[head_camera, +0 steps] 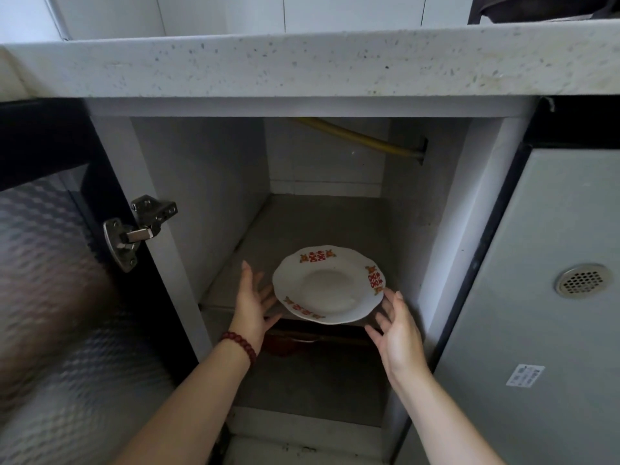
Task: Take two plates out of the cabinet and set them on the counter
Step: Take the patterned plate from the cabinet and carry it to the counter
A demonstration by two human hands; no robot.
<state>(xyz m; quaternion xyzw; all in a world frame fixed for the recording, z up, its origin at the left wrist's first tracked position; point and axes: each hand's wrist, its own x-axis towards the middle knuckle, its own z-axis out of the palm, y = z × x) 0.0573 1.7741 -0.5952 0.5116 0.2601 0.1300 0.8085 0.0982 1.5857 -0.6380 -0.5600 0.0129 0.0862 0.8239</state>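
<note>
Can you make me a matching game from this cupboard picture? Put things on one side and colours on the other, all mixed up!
Things
1. plate
2. bracelet
3. hose
4. hinge

Colours
A. yellow
B. silver
C. white with red patterns
D. dark red

Right pairs: 1-C, 2-D, 3-A, 4-B
</note>
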